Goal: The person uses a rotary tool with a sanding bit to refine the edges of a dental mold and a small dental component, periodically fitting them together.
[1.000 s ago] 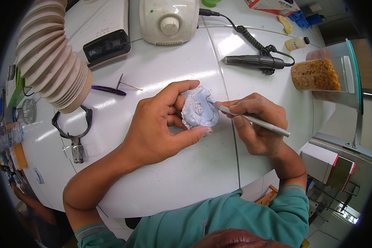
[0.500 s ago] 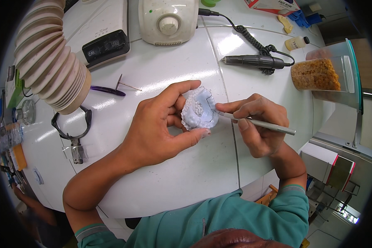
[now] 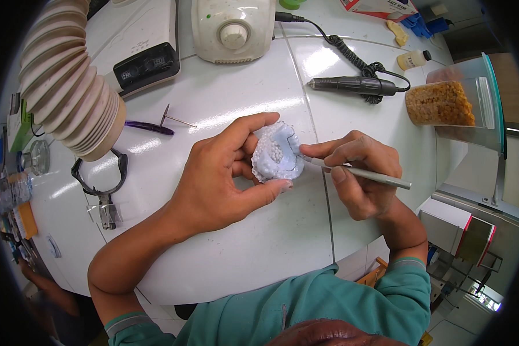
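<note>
My left hand (image 3: 212, 167) cradles a pale blue, bumpy moulded piece (image 3: 275, 151) between its fingers and thumb, with the bumps thickest on its left part and a smoother area with a thin dark line on the right. My right hand (image 3: 363, 170) grips a slim silver tool (image 3: 380, 178) like a pen. The tool's front end is at the piece's right edge, partly hidden by my fingers, and one fingertip rests by that edge. Above my hands lies a black rotary handpiece (image 3: 352, 86) on a coiled cord.
A white control box (image 3: 233, 37), ribbed hose (image 3: 69, 98), white machine (image 3: 147, 66), purple pen (image 3: 147, 127), black-framed eyewear (image 3: 98, 173), container of orange granules (image 3: 441, 104), small bottle (image 3: 412, 60) and red-white box (image 3: 375, 7) surround me. A co-worker's arm (image 3: 40, 282) shows at lower left.
Since a second ago my right hand has shifted slightly down, the tool's back end has moved right, and a fingertip has come against the piece's right edge. My left hand is nearly still.
</note>
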`<move>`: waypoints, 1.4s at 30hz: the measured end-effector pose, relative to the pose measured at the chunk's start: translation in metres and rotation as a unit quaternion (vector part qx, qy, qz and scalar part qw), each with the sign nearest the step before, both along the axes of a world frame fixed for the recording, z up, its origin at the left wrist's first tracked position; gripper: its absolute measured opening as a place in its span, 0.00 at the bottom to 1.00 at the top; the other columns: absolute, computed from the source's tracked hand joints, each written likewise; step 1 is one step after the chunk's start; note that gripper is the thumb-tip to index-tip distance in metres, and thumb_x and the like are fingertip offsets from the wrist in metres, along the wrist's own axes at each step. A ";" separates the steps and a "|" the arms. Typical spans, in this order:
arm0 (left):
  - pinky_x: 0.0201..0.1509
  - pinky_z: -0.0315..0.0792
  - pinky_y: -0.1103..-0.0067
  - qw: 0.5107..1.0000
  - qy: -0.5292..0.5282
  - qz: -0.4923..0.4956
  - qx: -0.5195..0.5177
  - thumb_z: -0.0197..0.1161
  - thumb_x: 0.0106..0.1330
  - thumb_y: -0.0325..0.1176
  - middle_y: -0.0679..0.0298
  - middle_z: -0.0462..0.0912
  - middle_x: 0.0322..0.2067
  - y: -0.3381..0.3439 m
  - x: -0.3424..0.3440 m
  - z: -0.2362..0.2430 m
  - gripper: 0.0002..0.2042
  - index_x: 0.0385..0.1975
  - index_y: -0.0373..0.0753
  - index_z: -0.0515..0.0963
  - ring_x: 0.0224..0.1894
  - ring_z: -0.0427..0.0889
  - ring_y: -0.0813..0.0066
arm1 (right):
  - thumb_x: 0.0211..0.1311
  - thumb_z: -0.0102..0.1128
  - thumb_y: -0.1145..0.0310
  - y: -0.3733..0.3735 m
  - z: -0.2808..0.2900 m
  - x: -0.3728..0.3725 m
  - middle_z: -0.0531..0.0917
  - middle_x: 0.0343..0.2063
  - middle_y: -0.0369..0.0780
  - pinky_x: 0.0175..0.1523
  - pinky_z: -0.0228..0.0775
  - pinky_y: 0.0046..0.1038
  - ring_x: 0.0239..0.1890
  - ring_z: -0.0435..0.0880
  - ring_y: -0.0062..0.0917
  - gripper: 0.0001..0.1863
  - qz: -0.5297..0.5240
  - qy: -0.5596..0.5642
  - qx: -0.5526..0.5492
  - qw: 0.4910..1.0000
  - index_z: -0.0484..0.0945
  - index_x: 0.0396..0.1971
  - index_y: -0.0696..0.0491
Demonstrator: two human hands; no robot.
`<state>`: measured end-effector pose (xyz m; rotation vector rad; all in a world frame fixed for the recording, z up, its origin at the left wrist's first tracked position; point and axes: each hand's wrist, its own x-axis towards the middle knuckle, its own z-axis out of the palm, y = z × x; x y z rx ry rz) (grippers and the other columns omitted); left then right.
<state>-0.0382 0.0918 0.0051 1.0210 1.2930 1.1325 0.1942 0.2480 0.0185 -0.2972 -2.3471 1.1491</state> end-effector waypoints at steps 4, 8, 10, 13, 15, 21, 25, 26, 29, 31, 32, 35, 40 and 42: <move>0.66 0.84 0.76 1.000 0.006 -0.001 0.002 0.78 0.65 0.19 0.56 0.84 0.53 0.000 0.000 -0.001 0.41 0.78 0.27 0.64 0.59 0.89 0.71 | 0.57 0.63 0.81 0.000 -0.002 0.001 0.94 0.39 0.55 0.37 0.83 0.27 0.29 0.89 0.26 0.08 0.002 0.006 -0.004 1.000 0.82 0.37 0.60; 0.66 0.84 0.76 1.000 -0.003 -0.004 0.002 0.78 0.66 0.18 0.56 0.85 0.53 -0.002 0.000 -0.001 0.41 0.78 0.27 0.64 0.59 0.89 0.71 | 0.57 0.63 0.81 0.000 -0.001 0.000 0.94 0.38 0.54 0.37 0.82 0.27 0.29 0.89 0.26 0.07 -0.001 0.010 -0.007 1.000 0.81 0.37 0.60; 0.66 0.83 0.77 1.000 -0.010 0.000 0.005 0.77 0.66 0.18 0.56 0.84 0.53 -0.003 0.000 -0.002 0.41 0.78 0.27 0.64 0.59 0.89 0.72 | 0.59 0.64 0.81 0.000 -0.001 0.001 0.94 0.39 0.54 0.38 0.83 0.28 0.30 0.90 0.28 0.08 0.011 0.007 -0.005 1.000 0.82 0.40 0.61; 0.65 0.83 0.77 1.000 -0.005 -0.001 0.010 0.77 0.66 0.18 0.58 0.84 0.53 -0.004 0.001 0.001 0.41 0.79 0.27 0.64 0.58 0.89 0.72 | 0.68 0.62 0.80 0.001 -0.002 0.001 0.93 0.41 0.53 0.42 0.85 0.29 0.35 0.93 0.30 0.10 0.010 0.039 0.001 0.999 0.82 0.47 0.62; 0.65 0.83 0.77 1.000 -0.008 -0.001 0.017 0.77 0.66 0.18 0.58 0.84 0.52 -0.003 0.002 0.000 0.41 0.78 0.27 0.64 0.58 0.89 0.73 | 0.75 0.59 0.79 -0.001 0.001 -0.004 0.93 0.43 0.53 0.45 0.86 0.29 0.40 0.94 0.32 0.11 -0.035 0.078 -0.030 0.996 0.81 0.53 0.63; 0.62 0.84 0.78 1.000 0.015 -0.001 0.024 0.77 0.66 0.19 0.60 0.84 0.50 -0.003 0.001 0.002 0.40 0.78 0.26 0.65 0.55 0.88 0.74 | 0.80 0.66 0.66 0.050 0.043 -0.054 0.90 0.35 0.42 0.43 0.80 0.26 0.39 0.91 0.23 0.11 -0.125 0.020 0.012 0.992 0.81 0.45 0.61; 0.58 0.84 0.79 0.999 0.036 0.006 0.031 0.78 0.66 0.21 0.60 0.83 0.49 -0.003 0.001 0.001 0.40 0.77 0.26 0.66 0.52 0.88 0.76 | 0.68 0.77 0.50 0.091 0.057 -0.117 0.89 0.33 0.45 0.44 0.81 0.33 0.37 0.90 0.30 0.25 -0.223 -0.125 0.064 0.965 0.85 0.38 0.61; 0.58 0.84 0.79 0.999 0.038 0.006 0.034 0.78 0.66 0.21 0.60 0.83 0.49 -0.004 0.001 0.000 0.40 0.77 0.26 0.66 0.52 0.88 0.76 | 0.68 0.77 0.50 0.095 0.058 -0.131 0.89 0.33 0.45 0.44 0.81 0.33 0.37 0.90 0.30 0.25 -0.224 -0.123 0.066 0.965 0.85 0.38 0.61; 0.55 0.84 0.80 0.998 0.044 0.001 0.050 0.78 0.67 0.22 0.61 0.83 0.47 -0.002 0.002 -0.004 0.39 0.77 0.25 0.67 0.50 0.88 0.77 | 0.67 0.76 0.45 0.105 0.050 -0.161 0.91 0.34 0.48 0.46 0.83 0.36 0.38 0.92 0.35 0.30 -0.247 -0.157 0.098 0.951 0.87 0.45 0.62; 0.54 0.84 0.80 0.997 0.047 -0.006 0.063 0.78 0.67 0.22 0.61 0.84 0.46 -0.002 0.002 -0.003 0.38 0.76 0.25 0.67 0.49 0.88 0.77 | 0.66 0.75 0.41 0.108 0.042 -0.175 0.92 0.38 0.51 0.48 0.85 0.38 0.41 0.94 0.39 0.35 -0.255 -0.181 0.116 0.943 0.88 0.51 0.63; 0.54 0.84 0.80 0.997 0.045 -0.001 0.062 0.78 0.67 0.22 0.61 0.84 0.46 -0.004 0.002 -0.004 0.38 0.76 0.25 0.67 0.49 0.88 0.77 | 0.66 0.75 0.41 0.107 0.040 -0.178 0.92 0.38 0.51 0.48 0.85 0.38 0.41 0.94 0.39 0.35 -0.250 -0.183 0.116 0.944 0.88 0.51 0.63; 0.54 0.85 0.79 0.996 0.053 0.001 0.070 0.79 0.67 0.24 0.61 0.85 0.45 -0.004 0.001 -0.005 0.38 0.76 0.26 0.68 0.49 0.89 0.77 | 0.66 0.75 0.38 0.105 0.037 -0.181 0.90 0.32 0.48 0.43 0.81 0.35 0.36 0.90 0.34 0.34 -0.243 -0.155 0.095 0.953 0.89 0.42 0.61; 0.55 0.85 0.78 0.996 0.061 -0.001 0.070 0.79 0.67 0.27 0.59 0.86 0.46 -0.004 0.001 -0.005 0.38 0.75 0.26 0.69 0.49 0.90 0.76 | 0.66 0.76 0.35 0.104 0.034 -0.181 0.90 0.33 0.51 0.44 0.82 0.39 0.37 0.92 0.37 0.38 -0.249 -0.167 0.103 0.949 0.88 0.42 0.64; 0.55 0.85 0.78 0.996 0.064 -0.001 0.068 0.79 0.67 0.27 0.59 0.86 0.46 -0.004 0.000 -0.004 0.38 0.75 0.26 0.69 0.49 0.90 0.76 | 0.66 0.76 0.36 0.102 0.035 -0.181 0.90 0.34 0.51 0.45 0.82 0.39 0.37 0.92 0.38 0.38 -0.251 -0.169 0.106 0.947 0.88 0.43 0.64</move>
